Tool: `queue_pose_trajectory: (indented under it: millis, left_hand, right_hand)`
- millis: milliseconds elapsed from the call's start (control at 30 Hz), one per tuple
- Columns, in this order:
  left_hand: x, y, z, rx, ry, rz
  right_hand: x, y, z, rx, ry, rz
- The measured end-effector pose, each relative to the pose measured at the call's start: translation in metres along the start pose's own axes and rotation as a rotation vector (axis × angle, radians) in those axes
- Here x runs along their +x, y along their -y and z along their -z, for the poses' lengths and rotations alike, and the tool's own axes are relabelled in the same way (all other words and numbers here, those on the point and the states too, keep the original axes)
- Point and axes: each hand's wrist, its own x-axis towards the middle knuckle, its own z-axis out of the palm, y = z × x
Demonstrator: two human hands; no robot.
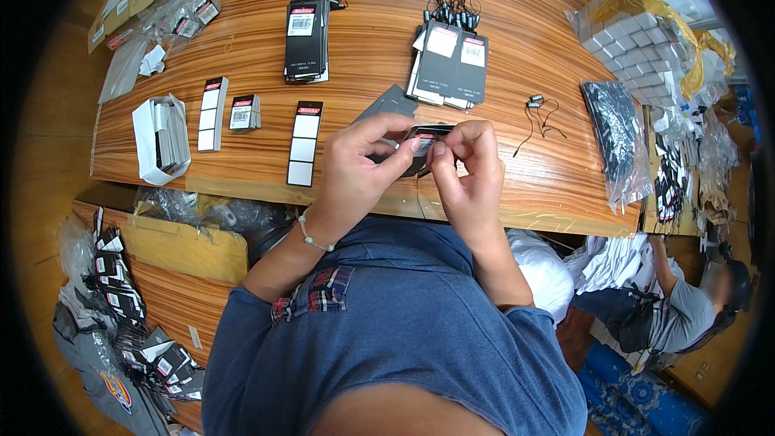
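Note:
Above the table's near edge, my left hand (pixel 362 153) grips dark hang tags (pixel 426 134) with a red-and-white label between thumb and fingers. My right hand (pixel 471 168) is closed in a pinch against their right edge; what lies between its fingertips is too small to make out. A thin dark cord (pixel 420 198) dangles below the tags. Just beyond my left fingers, another dark hang tag (pixel 392 103) lies flat. To the left rests a black strip card (pixel 303 147) with white panels.
Stacks of corded hang tags (pixel 303 44) and a wider pile (pixel 452 60) stand farther back. At left are a white box (pixel 145 149) of cards, strip cards (pixel 211 117) and small barcode tags (pixel 245 113). Loose black cords (pixel 539 119) and a bagged dark stack (pixel 611 137) lie right. A person (pixel 686 307) sits lower right.

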Motion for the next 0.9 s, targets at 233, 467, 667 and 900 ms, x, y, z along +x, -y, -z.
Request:
queue_pose_trajectory:
  millis: [233,467,667,900]
  left_hand:
    - [0.002,-0.006,-0.003,0.147,-0.003,-0.086]
    - [0.005,-0.009,-0.004,0.360,0.026,-0.252]
    - [0.010,-0.006,-0.006,0.473,0.017,-0.377]
    - [0.013,0.004,-0.011,0.436,-0.028,-0.356]
  right_hand:
    - [0.005,0.001,0.006,-0.243,0.045,0.121]
    - [0.005,0.000,0.000,0.519,-0.040,-0.236]
    - [0.002,-0.011,-0.004,0.496,-0.091,-0.195]
    - [0.002,-0.024,0.003,-0.119,-0.054,0.153]
